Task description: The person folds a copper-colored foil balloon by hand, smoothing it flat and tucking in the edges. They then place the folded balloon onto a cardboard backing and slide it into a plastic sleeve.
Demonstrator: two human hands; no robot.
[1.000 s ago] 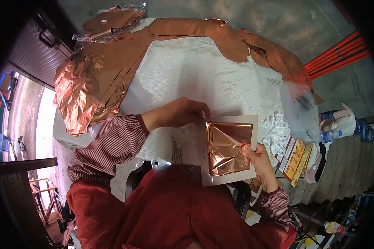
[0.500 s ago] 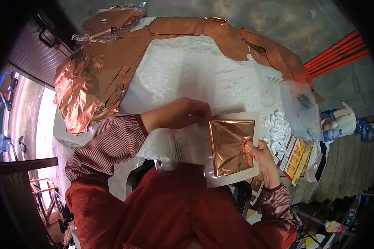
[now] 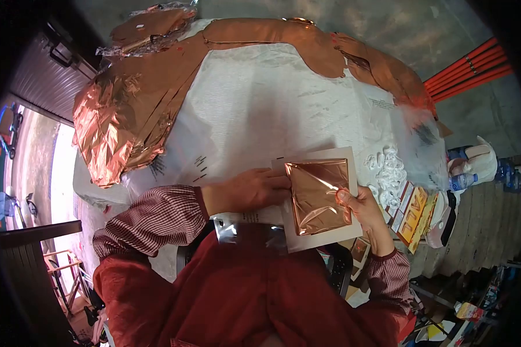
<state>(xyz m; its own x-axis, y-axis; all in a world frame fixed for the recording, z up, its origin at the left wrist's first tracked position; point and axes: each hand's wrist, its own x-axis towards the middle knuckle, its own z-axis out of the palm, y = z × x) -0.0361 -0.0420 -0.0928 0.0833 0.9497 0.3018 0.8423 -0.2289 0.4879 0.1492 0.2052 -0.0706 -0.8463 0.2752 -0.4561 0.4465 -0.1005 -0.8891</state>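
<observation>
A copper foil packet (image 3: 318, 196) lies on a pale rectangular card (image 3: 324, 238) above my lap. My right hand (image 3: 364, 209) grips both at their right side, its thumb on the foil. My left hand (image 3: 252, 191) is at the card's left edge with its fingers curled; its fingertips are partly hidden, and what they pinch is too small to tell. Below the left hand, a clear plastic bag (image 3: 237, 231) with dark print hangs over the table's near edge.
Copper foil sheets (image 3: 255, 32) line the back and left of the white-covered table (image 3: 260, 87). White coiled strings (image 3: 388, 173), clear bags (image 3: 419, 144) and a printed yellow-and-red packet (image 3: 410, 215) lie at the right. Orange poles (image 3: 469, 70) stand beyond.
My left hand has moved down from the card's top left corner to its left edge. The card with the foil has shifted slightly up and tilted. The clear bag has shifted.
</observation>
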